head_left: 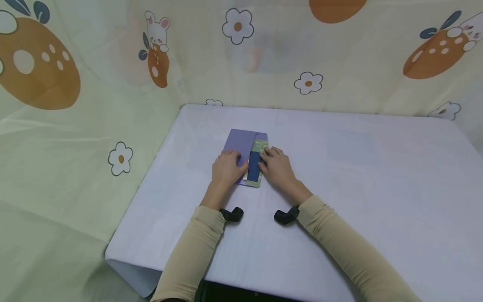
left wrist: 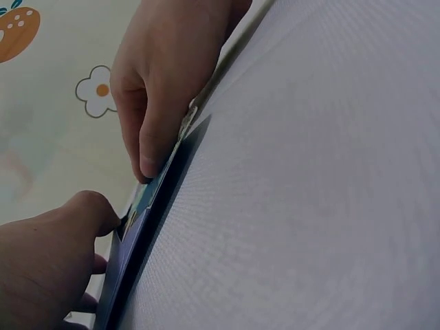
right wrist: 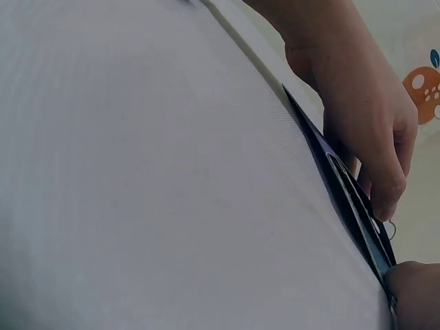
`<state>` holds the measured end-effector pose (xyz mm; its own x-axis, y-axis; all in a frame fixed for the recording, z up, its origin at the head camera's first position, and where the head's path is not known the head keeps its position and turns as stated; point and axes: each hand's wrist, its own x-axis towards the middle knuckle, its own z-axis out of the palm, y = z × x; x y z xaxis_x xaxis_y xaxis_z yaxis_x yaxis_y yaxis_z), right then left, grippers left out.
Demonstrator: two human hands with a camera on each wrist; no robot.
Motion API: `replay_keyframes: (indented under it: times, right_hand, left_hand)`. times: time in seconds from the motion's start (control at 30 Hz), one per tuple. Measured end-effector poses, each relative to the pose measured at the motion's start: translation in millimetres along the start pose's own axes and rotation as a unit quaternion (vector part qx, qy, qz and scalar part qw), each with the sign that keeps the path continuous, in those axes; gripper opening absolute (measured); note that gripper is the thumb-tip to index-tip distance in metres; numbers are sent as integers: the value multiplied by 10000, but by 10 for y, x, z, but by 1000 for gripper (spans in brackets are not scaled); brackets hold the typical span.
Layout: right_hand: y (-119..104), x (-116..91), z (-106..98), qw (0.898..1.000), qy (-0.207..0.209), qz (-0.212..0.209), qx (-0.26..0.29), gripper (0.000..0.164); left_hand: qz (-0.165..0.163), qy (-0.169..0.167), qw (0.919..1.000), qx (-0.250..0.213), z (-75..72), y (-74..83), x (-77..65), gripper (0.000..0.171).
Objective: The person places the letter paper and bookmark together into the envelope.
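Observation:
A purple envelope [head_left: 241, 140] lies flat on the table, its open side to the right. Partly inside that opening is a green-patterned card [head_left: 254, 167] with a broad dark-blue band. On the envelope's left part rests my left hand [head_left: 227, 167], thumb at the opening's edge; in the right wrist view this hand [right wrist: 364, 110] pinches the upper layer, with a gap showing between layers. My right hand [head_left: 278, 167] holds the card's right edge with thumb and fingertips. The left wrist view shows this right hand [left wrist: 168, 69] with its fingers down on the card.
A white cloth covers the table [head_left: 358, 188], whose left edge and near edge show. Curtains [head_left: 264, 63] printed with carrots, rabbits and flowers hang behind and at the left. Each wrist wears a black camera [head_left: 232, 214] on a strap.

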<state>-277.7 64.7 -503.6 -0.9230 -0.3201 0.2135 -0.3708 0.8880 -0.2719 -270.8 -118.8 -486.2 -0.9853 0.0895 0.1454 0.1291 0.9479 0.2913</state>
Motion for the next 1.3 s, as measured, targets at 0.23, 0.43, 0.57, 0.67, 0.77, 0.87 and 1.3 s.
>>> replay_keyframes:
  times: [0.23, 0.43, 0.57, 0.67, 0.77, 0.87, 1.3]
  right_hand:
    - [-8, 9, -70, 9983, -360, -432, -138, 46]
    - [-1, 50, -61, 9955, -752, -549, -174, 47]
    - [37, 59, -21, 9969, -541, -564, 41, 49]
    - [72, 37, -11, 9977, -141, -555, 361, 51]
    - [78, 1, -34, 9964, 123, -546, 631, 50]
    - [50, -45, -68, 9959, 2, -420, 806, 50]
    - [-202, -169, -148, 9822, -470, -55, 1816, 60]
  left_hand:
    - [-28, -19, 10000, -49, -8, 0, -5, 48]
    - [-107, -130, 9998, -58, 1, 3, -6, 49]
    - [-86, -137, 9998, -63, 9, 13, -13, 49]
    - [-17, -102, 9999, -52, 15, 15, -15, 49]
    - [24, -45, 10000, -35, 10, 14, -13, 49]
    - [46, 18, 10000, -25, 2, 13, -9, 48]
    - [-55, 12, 10000, 4, 22, -3, 16, 50]
